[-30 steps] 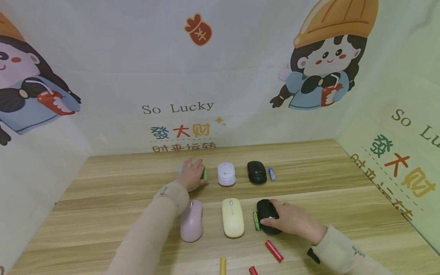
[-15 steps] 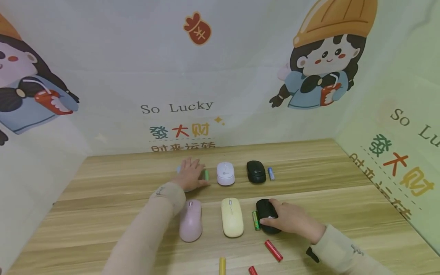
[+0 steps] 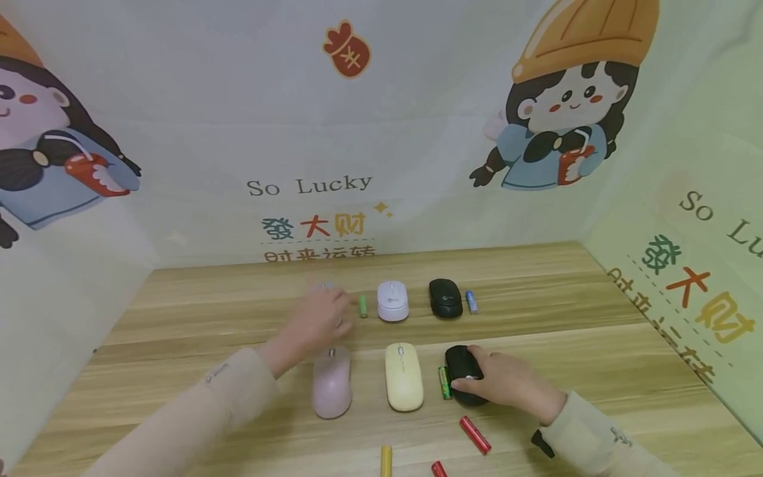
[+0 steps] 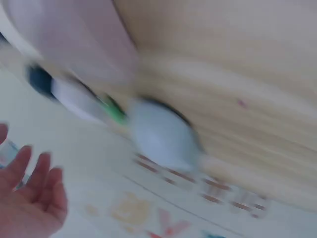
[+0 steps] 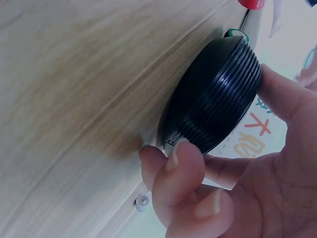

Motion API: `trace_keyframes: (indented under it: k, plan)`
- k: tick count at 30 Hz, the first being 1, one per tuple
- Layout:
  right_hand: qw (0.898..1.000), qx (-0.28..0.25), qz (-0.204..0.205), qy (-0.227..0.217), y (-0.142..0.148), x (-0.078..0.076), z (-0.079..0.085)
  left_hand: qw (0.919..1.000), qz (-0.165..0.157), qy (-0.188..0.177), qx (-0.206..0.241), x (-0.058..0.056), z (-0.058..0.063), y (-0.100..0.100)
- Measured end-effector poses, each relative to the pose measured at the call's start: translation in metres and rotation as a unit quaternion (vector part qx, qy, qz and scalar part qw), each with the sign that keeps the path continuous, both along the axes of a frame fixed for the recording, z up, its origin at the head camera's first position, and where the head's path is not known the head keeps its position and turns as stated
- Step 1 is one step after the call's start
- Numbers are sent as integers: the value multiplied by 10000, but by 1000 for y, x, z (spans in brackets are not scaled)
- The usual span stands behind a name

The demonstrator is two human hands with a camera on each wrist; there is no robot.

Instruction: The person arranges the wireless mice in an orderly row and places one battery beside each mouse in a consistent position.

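Observation:
My left hand [image 3: 316,321] hovers over a light blue mouse [image 4: 163,136], its fingers loosely bent and holding nothing. The head view has that mouse mostly hidden behind the hand, while the blurred left wrist view shows the two apart. A green battery [image 3: 363,307] lies to the right of the blue mouse. With thumb and fingers around its sides, my right hand [image 3: 512,383] grips a black mouse [image 3: 461,361] resting on the table. Beside this mouse's left edge lies a green battery [image 3: 444,383].
A white mouse [image 3: 392,301], another black mouse [image 3: 445,298] and a blue battery [image 3: 471,302] form the back row. Nearer are a pink mouse [image 3: 332,384] and a yellow mouse [image 3: 403,377]. Red batteries [image 3: 475,434] and a yellow battery [image 3: 387,460] lie in front.
My left hand has come off the light blue mouse and drawn back toward me, uncovering the green battery. My right hand keeps its grip on the black mouse.

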State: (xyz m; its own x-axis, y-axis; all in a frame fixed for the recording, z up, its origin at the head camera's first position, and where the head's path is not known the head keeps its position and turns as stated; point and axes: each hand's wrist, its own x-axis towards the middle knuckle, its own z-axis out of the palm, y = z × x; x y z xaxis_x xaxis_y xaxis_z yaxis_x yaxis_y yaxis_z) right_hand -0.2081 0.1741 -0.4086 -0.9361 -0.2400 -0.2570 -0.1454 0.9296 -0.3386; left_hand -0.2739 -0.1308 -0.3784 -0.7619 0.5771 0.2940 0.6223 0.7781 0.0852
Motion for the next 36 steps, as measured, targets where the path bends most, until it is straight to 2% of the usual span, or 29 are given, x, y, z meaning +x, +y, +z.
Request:
trace_keyframes:
  k: [2,4,7,9,12,14,16,19,21,25,28,36]
  plan:
    - [10000,-49,-33,-26,0,0,-1,9989,-293,-67,-346,27,-2,7]
    - [9999,-85,-64,-53,1,1,-2,9961,-562,-302,-607,55,-7,14]
    - [9999,-116,-80,-48,1,1,-3,9898,-933,-432,-991,90,-15,21]
    - [9999,-130,-69,-29,2,1,-3,9843,-1252,-202,-1230,108,-22,24]
    - [9999,-138,-87,-13,2,1,-3,9724,-1811,467,-1393,123,-34,28]
    - [9999,-123,-91,6,2,2,-3,9639,-2058,992,-1370,128,-42,30]
    - [9998,-125,-125,8,2,2,-3,9589,-2170,1308,-1281,130,-49,32]
    - [9998,-116,-132,9,3,2,-2,9580,-2036,1605,-1227,131,-55,35]
    - [9998,-121,-145,-10,3,2,-2,9603,-1889,1609,-1274,132,-57,36]
    - [9999,-102,-110,-35,2,2,0,9675,-1630,1283,-1445,134,-58,38]
    - [9999,-99,-81,-48,1,1,1,9697,-1535,1101,-1549,135,-57,39]
    - [9999,-118,-66,-54,0,2,2,9703,-1434,1167,-1560,135,-57,38]
